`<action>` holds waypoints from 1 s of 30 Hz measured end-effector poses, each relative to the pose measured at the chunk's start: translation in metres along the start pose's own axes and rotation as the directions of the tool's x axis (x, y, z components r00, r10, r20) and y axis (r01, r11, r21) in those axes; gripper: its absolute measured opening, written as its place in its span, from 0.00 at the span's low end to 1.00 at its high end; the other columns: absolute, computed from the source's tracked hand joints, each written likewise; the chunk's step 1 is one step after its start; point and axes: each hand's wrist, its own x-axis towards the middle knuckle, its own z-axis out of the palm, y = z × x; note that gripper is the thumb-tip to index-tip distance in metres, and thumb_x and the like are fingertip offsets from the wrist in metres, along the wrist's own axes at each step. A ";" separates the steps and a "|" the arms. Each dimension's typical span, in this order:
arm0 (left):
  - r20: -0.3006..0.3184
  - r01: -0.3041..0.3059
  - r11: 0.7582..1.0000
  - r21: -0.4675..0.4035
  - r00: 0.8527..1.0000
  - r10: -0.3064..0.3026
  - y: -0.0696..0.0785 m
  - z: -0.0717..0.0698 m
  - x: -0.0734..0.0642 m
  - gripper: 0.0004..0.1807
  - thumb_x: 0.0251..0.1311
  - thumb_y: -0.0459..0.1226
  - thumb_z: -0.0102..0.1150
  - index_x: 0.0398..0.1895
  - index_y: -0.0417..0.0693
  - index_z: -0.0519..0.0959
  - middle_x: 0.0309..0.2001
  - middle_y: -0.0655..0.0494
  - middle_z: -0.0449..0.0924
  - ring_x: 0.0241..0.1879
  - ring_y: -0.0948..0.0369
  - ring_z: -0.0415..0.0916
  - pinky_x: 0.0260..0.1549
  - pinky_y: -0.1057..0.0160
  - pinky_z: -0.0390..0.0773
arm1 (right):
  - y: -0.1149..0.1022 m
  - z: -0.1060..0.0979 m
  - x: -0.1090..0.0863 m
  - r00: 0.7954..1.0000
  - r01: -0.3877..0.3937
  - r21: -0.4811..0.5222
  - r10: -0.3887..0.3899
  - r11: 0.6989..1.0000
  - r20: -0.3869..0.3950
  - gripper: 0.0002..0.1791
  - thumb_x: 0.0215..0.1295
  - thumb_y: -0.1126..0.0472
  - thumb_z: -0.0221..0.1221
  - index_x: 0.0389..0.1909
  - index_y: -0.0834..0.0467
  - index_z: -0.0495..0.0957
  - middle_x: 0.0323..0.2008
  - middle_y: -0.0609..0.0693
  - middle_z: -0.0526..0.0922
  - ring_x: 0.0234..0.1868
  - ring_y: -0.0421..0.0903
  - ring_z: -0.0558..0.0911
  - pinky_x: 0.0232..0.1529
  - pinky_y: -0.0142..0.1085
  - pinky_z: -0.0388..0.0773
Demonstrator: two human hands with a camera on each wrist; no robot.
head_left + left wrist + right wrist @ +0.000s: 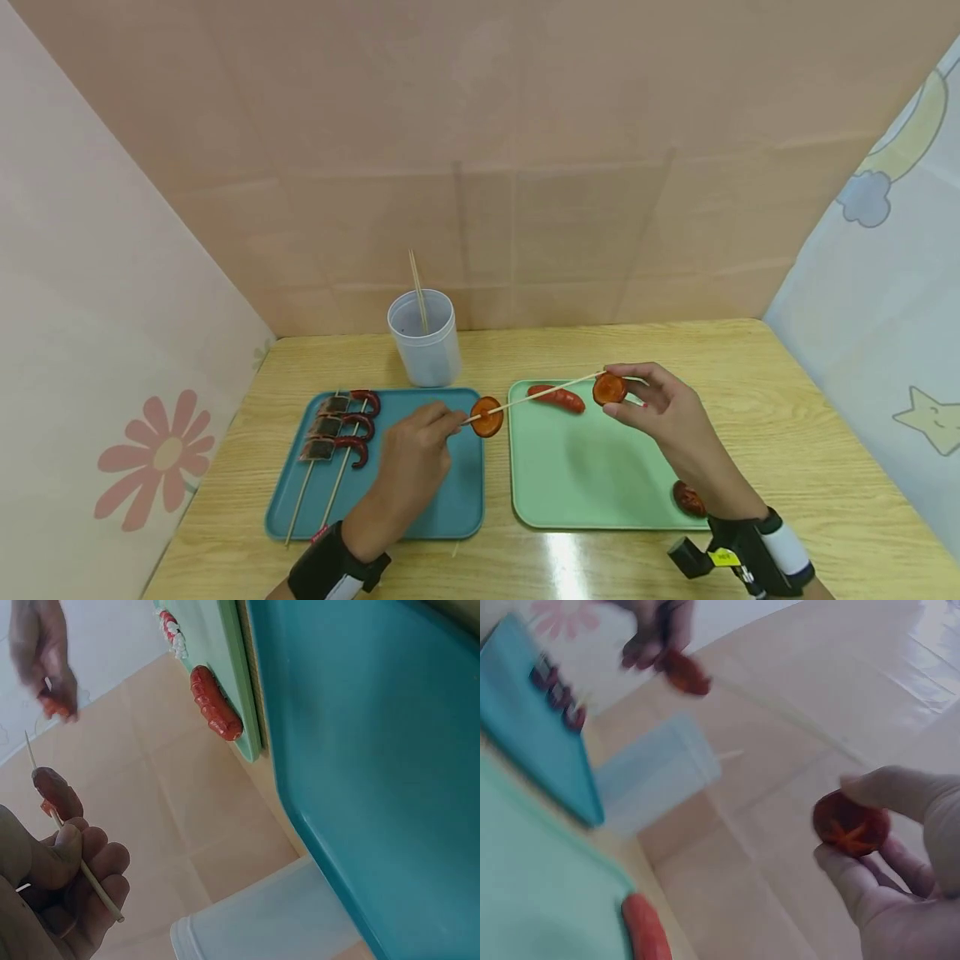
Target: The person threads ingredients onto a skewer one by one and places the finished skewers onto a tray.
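My left hand (420, 454) grips a thin wooden skewer (543, 391) near its lower end. Threaded on the stick, just beyond those fingers, is a round reddish-brown mushroom cap (487, 417). A second mushroom cap (851, 823), marked with a star-shaped cut, sits pinched between the thumb and fingers of my right hand (660, 408). In the head view the skewer's tip lies right by this second cap, over the green tray (577, 500). Behind the skewer a red sausage (557, 398) lies on that tray, and a dark brown piece (687, 498) is partly hidden by my right wrist.
To the left, a blue tray (450, 521) carries skewers with dark square pieces (325, 427) and curled red tentacles (352, 450). Behind it stands a whitish plastic cup (429, 358) with a few bare sticks (417, 287). Walls rise behind the wooden table (787, 417) and on both sides.
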 end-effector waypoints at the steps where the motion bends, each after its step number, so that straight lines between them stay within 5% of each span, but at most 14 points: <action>1: 0.005 -0.001 1.000 0.000 1.000 0.001 0.000 0.000 0.000 0.19 0.40 0.14 0.72 0.30 0.45 0.90 0.27 0.56 0.82 0.25 0.63 0.82 0.21 0.68 0.81 | -0.001 0.001 0.001 1.000 0.020 0.059 -0.021 0.998 0.003 0.23 0.69 0.72 0.62 0.63 0.66 0.71 0.62 0.49 0.77 0.60 0.34 0.82 0.53 0.29 0.84; 5: 0.020 0.004 1.000 0.003 1.000 -0.004 0.002 0.000 -0.001 0.20 0.40 0.13 0.71 0.30 0.44 0.90 0.27 0.56 0.82 0.25 0.63 0.82 0.22 0.68 0.82 | -0.005 0.005 0.005 0.997 0.069 0.218 -0.073 0.973 0.010 0.22 0.70 0.76 0.57 0.63 0.66 0.68 0.61 0.51 0.76 0.62 0.39 0.81 0.58 0.30 0.81; 10: 0.034 0.018 1.000 0.010 0.999 -0.018 0.002 0.000 0.000 0.19 0.41 0.14 0.71 0.30 0.45 0.91 0.27 0.56 0.82 0.25 0.63 0.82 0.22 0.67 0.82 | -0.006 0.007 0.006 0.992 0.116 0.289 -0.128 0.950 0.020 0.23 0.70 0.80 0.54 0.64 0.69 0.67 0.60 0.53 0.79 0.63 0.43 0.81 0.61 0.32 0.80; 21: 0.030 -0.006 1.000 -0.012 1.000 0.007 0.001 -0.001 0.001 0.23 0.39 0.10 0.65 0.31 0.44 0.91 0.28 0.57 0.83 0.27 0.63 0.82 0.23 0.67 0.82 | -0.009 0.012 0.005 0.992 0.086 0.182 -0.101 0.980 0.079 0.31 0.65 0.79 0.60 0.70 0.68 0.69 0.66 0.49 0.77 0.62 0.39 0.81 0.56 0.30 0.83; 30: -0.030 -0.067 0.998 -0.020 0.997 0.066 -0.002 -0.004 0.004 0.23 0.38 0.08 0.63 0.30 0.40 0.91 0.27 0.53 0.83 0.27 0.60 0.83 0.24 0.65 0.83 | -0.012 0.019 0.004 0.991 0.076 0.186 -0.095 0.980 0.095 0.32 0.62 0.79 0.63 0.68 0.70 0.71 0.65 0.47 0.80 0.63 0.40 0.81 0.53 0.32 0.84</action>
